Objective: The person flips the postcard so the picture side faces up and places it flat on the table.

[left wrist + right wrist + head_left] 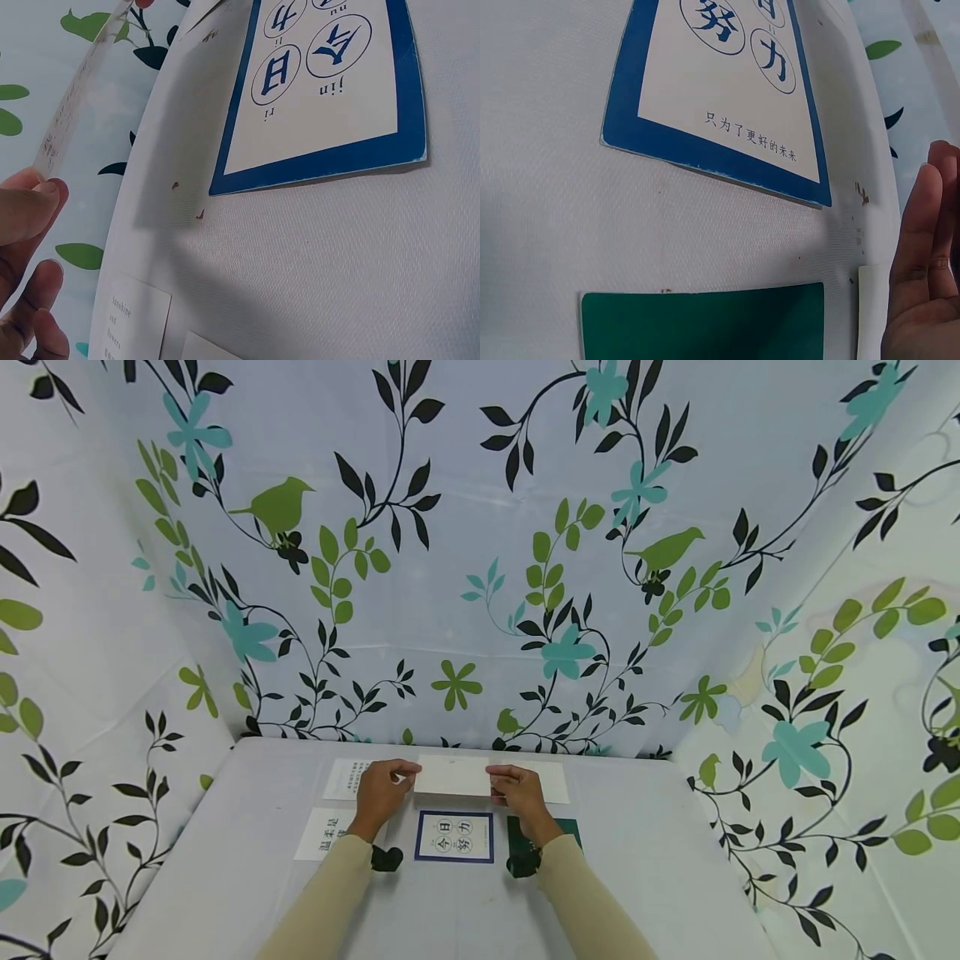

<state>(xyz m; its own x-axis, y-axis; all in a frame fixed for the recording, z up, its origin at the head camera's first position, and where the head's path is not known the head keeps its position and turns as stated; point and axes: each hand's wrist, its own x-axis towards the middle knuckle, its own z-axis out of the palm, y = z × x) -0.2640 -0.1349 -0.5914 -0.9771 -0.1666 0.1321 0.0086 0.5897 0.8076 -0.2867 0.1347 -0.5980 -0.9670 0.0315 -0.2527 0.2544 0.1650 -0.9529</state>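
Near the far edge of the table, a thin white booklet (452,775) is held up between two bare hands. My left hand (381,795) pinches its left end; thumb and forefinger meet on it in the left wrist view, where the booklet (75,97) appears nearly edge-on with brown specks. At the right end, my right hand (519,792) grips with thumb and fingers, the fingers fairly straight in the right wrist view. Just in front lies a blue-bordered booklet (454,837) with circled Chinese characters, flat on the table.
Under the right wrist lies a dark green booklet (567,831). White printed booklets sit to the left, one nearer (317,837) and one farther back (343,781). Another pale one (555,782) is at the back right. A patterned curtain (457,568) rises behind the white table (247,827).
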